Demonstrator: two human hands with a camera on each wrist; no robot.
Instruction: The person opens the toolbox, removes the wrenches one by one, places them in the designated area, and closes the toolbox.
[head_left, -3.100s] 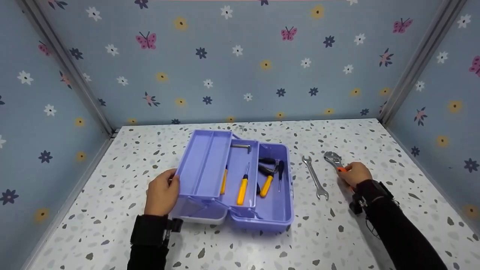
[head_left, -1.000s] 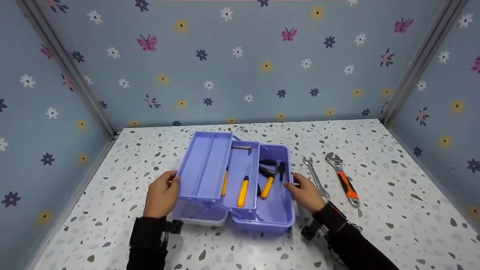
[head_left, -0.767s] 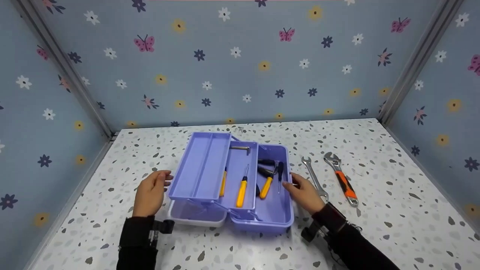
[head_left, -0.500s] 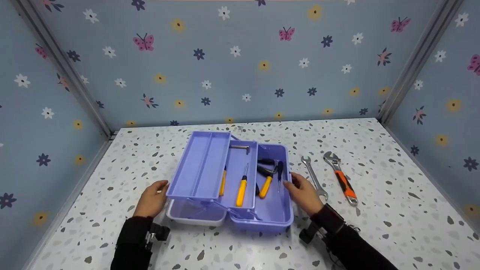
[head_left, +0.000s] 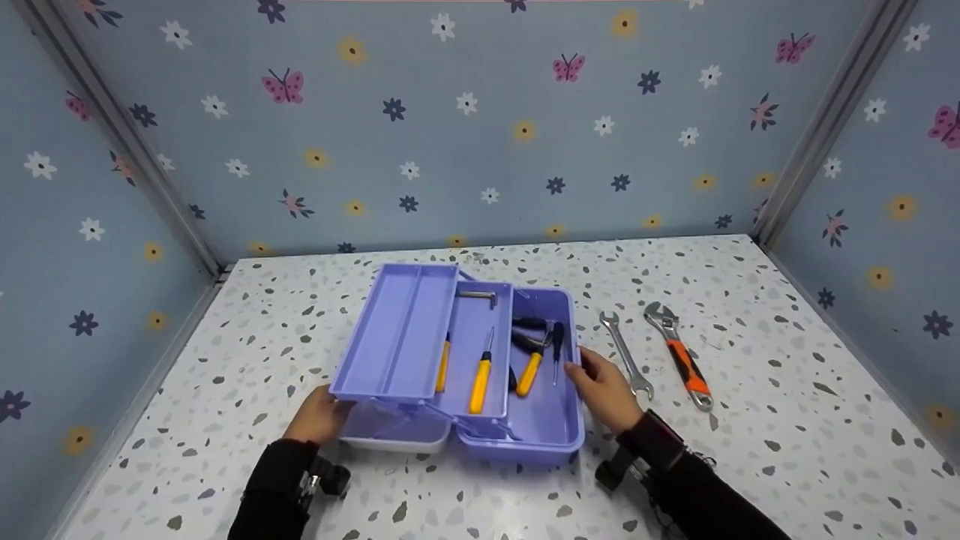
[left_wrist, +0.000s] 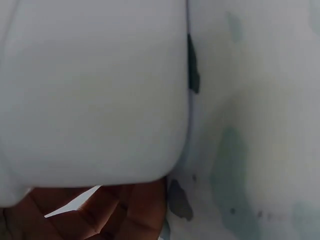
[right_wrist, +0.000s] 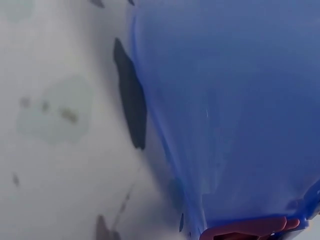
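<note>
A purple cantilever toolbox [head_left: 517,451] stands unfolded on the table, its divided upper tray [head_left: 382,330] bare and swung out to the left. My left hand [head_left: 319,418] is low at the left, fingers partly hidden beneath that tray's corner. In the left wrist view, its curled fingers [left_wrist: 142,210] hold the edge of the pale lid [left_wrist: 95,100]. My right hand [head_left: 611,394] grips the box's right rim, thumb over the top and fingers outside. A yellow-handled screwdriver [head_left: 480,386] and a hex key [head_left: 480,295] lie in the middle tray.
Right of the box lie a double open-ended wrench [head_left: 627,356] and an adjustable wrench [head_left: 681,360] with an orange-black grip. Inside the deep compartment are a yellow-handled tool [head_left: 530,373], a small black screwdriver [head_left: 557,345] and black-handled tools. Patterned walls [head_left: 480,150] enclose the speckled table [head_left: 262,330].
My right hand has let go of the adjustable wrench and moved left onto the box's rim. My left hand released the upper tray's edge, then lowered to the lid below.
</note>
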